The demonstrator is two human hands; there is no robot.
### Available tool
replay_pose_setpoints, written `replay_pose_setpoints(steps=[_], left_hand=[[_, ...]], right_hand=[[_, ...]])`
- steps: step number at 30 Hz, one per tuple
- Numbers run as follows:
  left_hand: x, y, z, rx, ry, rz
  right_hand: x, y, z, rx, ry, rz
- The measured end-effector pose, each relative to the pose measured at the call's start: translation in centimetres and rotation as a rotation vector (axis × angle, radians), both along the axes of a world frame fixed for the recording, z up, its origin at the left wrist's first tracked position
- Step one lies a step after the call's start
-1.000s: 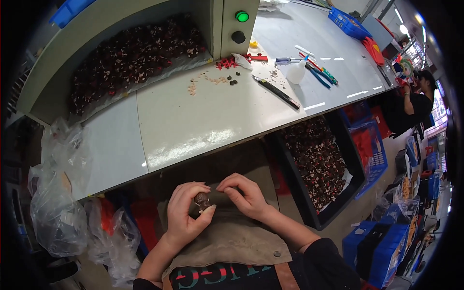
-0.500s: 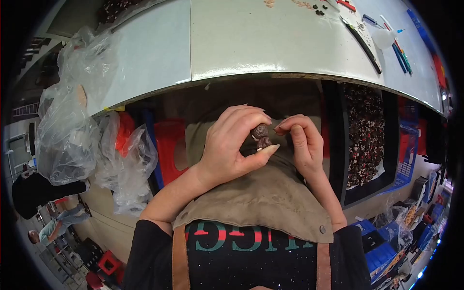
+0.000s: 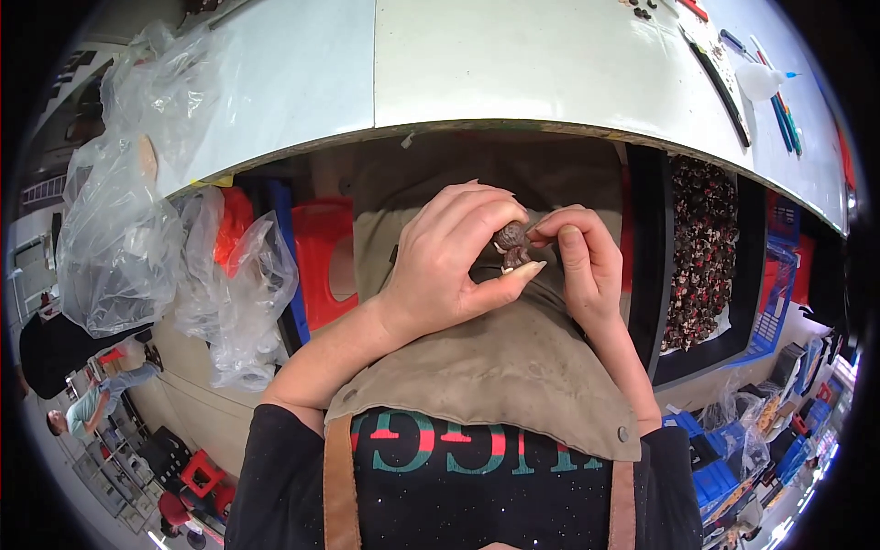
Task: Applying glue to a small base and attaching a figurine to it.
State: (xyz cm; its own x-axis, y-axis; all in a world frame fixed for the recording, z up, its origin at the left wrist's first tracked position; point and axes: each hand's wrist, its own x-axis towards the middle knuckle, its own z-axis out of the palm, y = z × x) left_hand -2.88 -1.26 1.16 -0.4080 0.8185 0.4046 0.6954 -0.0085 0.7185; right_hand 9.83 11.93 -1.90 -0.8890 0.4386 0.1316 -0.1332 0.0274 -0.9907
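Between the thumb and fingers of my left hand (image 3: pixel 440 252) is a small dark brown figurine (image 3: pixel 512 238) with a rounded, ridged top and a few pale spots. My right hand (image 3: pixel 587 261) is closed in a pinch at the figurine's right side, its fingertips touching or almost touching it. Whatever that pinch may hold is too small to make out. Both hands are above the brown apron (image 3: pixel 486 367) on my lap, just short of the table edge.
A white table (image 3: pixel 477 73) spans the front, with a black-handled tool (image 3: pixel 720 87) and a white bottle (image 3: pixel 759 82) at its right. Many small dark pieces fill a black tray (image 3: pixel 701 257) on the right. Clear plastic bags (image 3: pixel 128 220) hang left, near a red stool (image 3: pixel 323 257).
My right fingertips have come in closer to the figurine, which my left hand still grips. The whole view has shifted slightly.
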Motion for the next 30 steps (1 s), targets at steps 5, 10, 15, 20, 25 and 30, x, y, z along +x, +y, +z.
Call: replay_pose_setpoints(steps=[5,10,15,20,25,30], left_hand=[[-0.1,-0.5,-0.2,-0.052,-0.070,0.025],[-0.3,-0.9,-0.2,-0.123,-0.113,0.028],[-0.5,-1.3,-0.4,-0.212,-0.417,-0.047],[0.8,-1.7,-1.0,-0.005,-1.477,-0.152],[0.9,-1.9,-1.9,-0.018,-1.484,-0.327],[1.1,-1.8,-1.7,-0.049,-1.508,-0.381]], right_hand=[[-0.3,-0.2,-0.2,0.012,-0.025,0.027],[-0.4,-0.3,-0.5,0.028,-0.036,0.030],[-0.5,0.1,-0.4,0.159,-0.015,0.028],[-1.4,0.2,0.8,0.391,0.085,0.058],[-1.7,0.0,0.5,0.428,0.095,0.040],[-1.9,-0.3,0.7,0.361,0.104,0.040]])
